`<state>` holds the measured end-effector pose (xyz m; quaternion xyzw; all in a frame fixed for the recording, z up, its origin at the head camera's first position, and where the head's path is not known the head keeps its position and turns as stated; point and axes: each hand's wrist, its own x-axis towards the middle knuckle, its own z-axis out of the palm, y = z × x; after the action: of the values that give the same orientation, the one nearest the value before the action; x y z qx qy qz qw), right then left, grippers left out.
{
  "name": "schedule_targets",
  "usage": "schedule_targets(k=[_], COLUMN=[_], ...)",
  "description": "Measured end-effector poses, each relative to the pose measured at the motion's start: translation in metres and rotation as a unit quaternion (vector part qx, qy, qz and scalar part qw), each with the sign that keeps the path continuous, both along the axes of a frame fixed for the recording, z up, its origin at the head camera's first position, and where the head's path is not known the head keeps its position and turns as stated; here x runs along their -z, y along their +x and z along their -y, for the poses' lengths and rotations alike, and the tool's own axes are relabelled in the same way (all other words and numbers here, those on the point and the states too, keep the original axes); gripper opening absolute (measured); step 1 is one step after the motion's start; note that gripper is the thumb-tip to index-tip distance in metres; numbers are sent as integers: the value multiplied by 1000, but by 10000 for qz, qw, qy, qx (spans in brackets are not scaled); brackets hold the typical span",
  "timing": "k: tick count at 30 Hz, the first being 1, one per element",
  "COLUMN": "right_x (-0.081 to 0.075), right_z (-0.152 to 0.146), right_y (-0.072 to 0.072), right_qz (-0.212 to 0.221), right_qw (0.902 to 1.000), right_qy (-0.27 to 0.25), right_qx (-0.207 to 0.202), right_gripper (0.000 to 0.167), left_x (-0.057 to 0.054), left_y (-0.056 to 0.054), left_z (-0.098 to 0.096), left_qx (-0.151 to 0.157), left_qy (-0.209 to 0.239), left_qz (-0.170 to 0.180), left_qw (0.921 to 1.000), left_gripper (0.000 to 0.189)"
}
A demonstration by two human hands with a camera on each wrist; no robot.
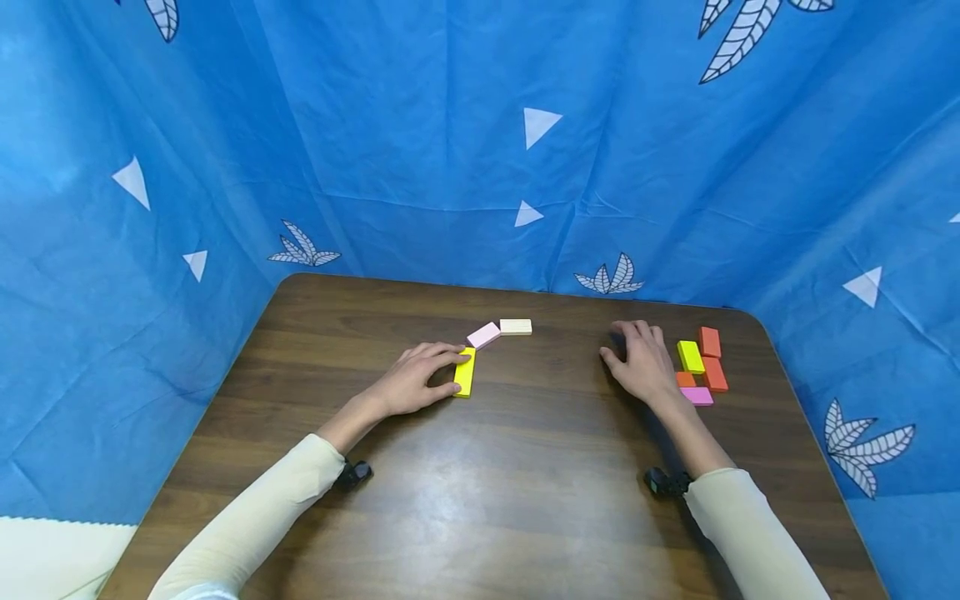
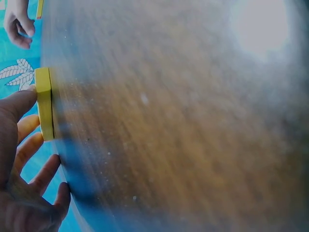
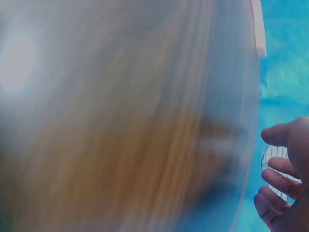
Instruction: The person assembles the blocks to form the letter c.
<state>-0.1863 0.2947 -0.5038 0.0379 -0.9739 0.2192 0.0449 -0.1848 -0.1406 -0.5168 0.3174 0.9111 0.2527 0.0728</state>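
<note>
Partway Along, by the Look of It

Head view: the left hand (image 1: 412,382) is pinching a yellow block (image 1: 465,374) lengthwise, thumb at the near end and fingers at the far end, on the tabletop (image 1: 525,467). A pink block (image 1: 483,336) is lying just beyond it, with a cream block (image 1: 515,327) beside that, the three forming a bent line. This much is looking done. The right hand (image 1: 643,363) is hovering with loose fingers, gripping nothing. Near it, two red blocks (image 1: 709,342) (image 1: 715,374), a second yellow block (image 1: 691,357), an orange block (image 1: 686,379) and a purple block (image 1: 697,397) are sitting outside the line, probably left to use. No container is showing; the blocks are lying directly on the wood.

Left wrist view: the thumb and fingers are bracing the yellow block.

Right wrist view: the fingers are curving loosely around nothing; a pale strip at the top is perhaps the cream block, though blur is making that uncertain.
</note>
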Motion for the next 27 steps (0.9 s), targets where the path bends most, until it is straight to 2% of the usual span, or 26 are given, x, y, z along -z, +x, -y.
schedule_targets(k=[4,10,15,21,27], right_x=[-6,-18,-19,-16,-18], right_z=[-23,-60,-83,-96,-98], right_y=[7,15,23,30,33], right_qz=[102,236,541,765,789], right_qw=[9995,9974,9917,9860,9827], right_qy=[227,283,589,728,737], right_qx=[192,626,1003,1293,1506], right_gripper=[56,55,61,65,58], left_x=[1,0,2,3,3], left_y=[1,2,2,2,1], left_z=[1,1,-1,0,0], left_qx=[-33,-70,-10,-70,-41], left_qy=[6,13,-17,10,-7], left_qz=[21,49,-23,-39,-85], left_qw=[10000,10000,10000,10000,10000], left_gripper=[58,58,56,56,56])
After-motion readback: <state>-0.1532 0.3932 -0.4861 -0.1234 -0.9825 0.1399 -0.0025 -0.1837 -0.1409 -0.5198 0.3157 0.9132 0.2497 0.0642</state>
